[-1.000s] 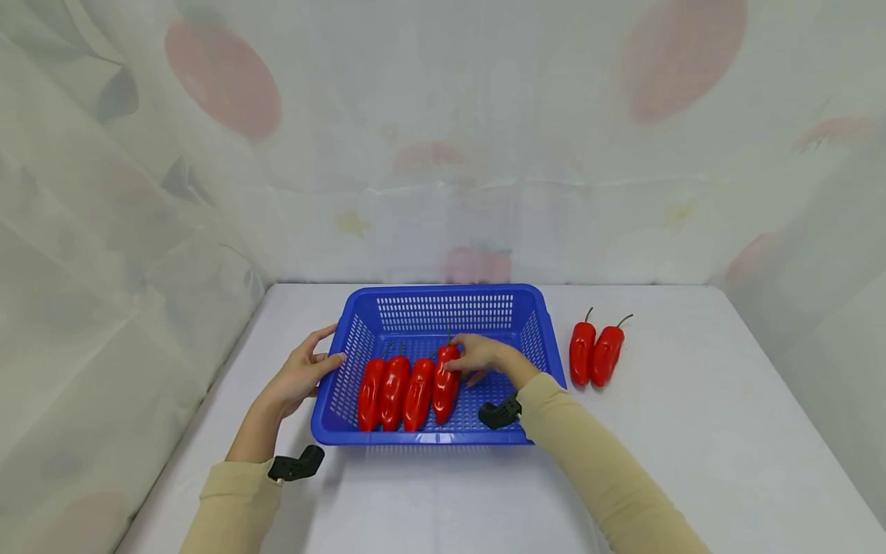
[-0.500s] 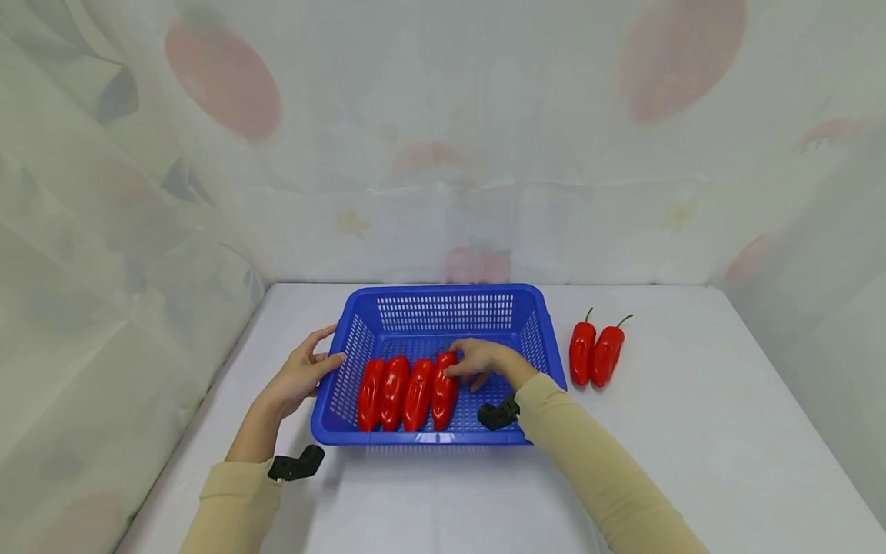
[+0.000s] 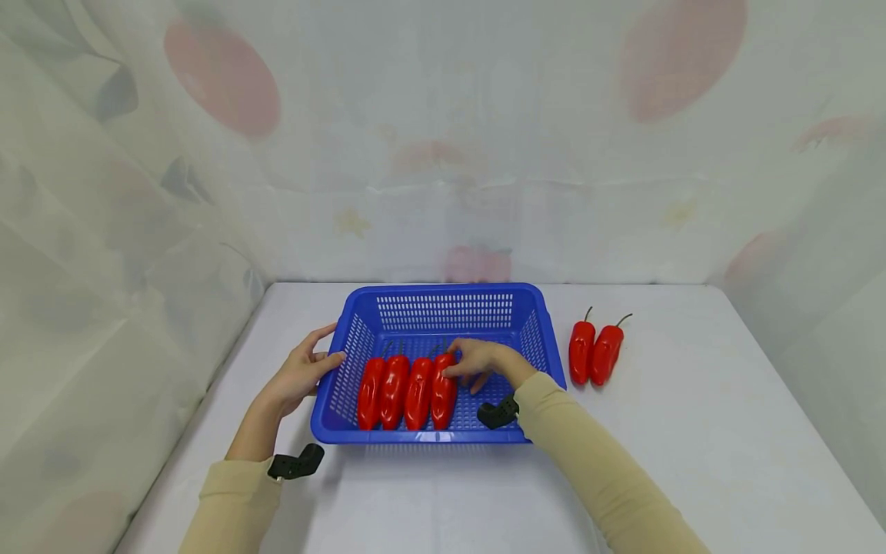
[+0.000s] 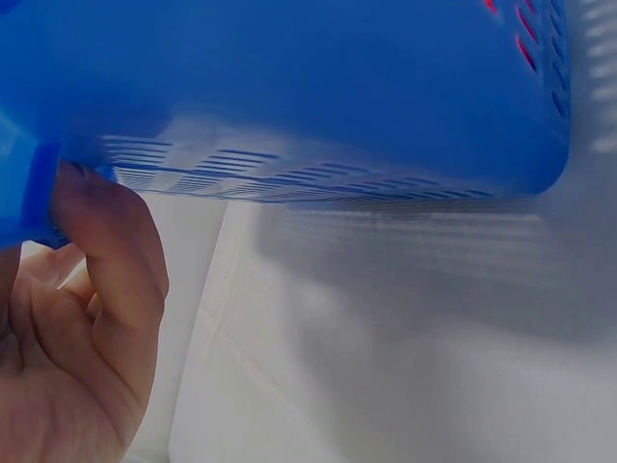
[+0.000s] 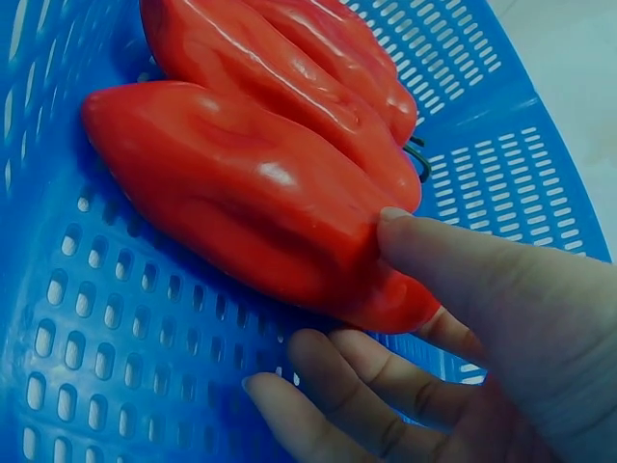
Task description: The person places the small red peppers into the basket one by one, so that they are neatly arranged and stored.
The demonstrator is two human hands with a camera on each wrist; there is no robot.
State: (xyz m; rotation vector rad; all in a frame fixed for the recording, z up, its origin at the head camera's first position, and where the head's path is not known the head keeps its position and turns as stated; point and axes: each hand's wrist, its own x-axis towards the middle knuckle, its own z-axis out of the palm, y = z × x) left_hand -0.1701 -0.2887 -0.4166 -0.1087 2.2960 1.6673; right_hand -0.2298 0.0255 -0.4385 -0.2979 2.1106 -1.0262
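Observation:
In the head view, a blue plastic basket (image 3: 374, 437) holds several red chili peppers (image 3: 394, 392) lying side by side, stems pointing to the far side. My left hand (image 3: 301, 375) grips the basket's left rim; the left wrist view shows the fingers (image 4: 125, 241) curled under that rim. My right hand (image 3: 481, 359) reaches inside and pinches the rightmost pepper (image 3: 444, 396) near its stem end. Seen from the right wrist, the thumb (image 5: 453, 256) lies on top of this pepper (image 5: 260, 198), with fingers below it against the basket floor. Its neighbour lies right alongside.
Two more red peppers (image 3: 593, 354) lie together on the white table (image 3: 699, 431), right of the basket. White curtains with faded fruit prints (image 3: 477, 265) stand behind the table and along both sides.
My right hand has brought the pepper down and slightly nearer and left, so it now lies in line with the others. The left hand and the basket stay put.

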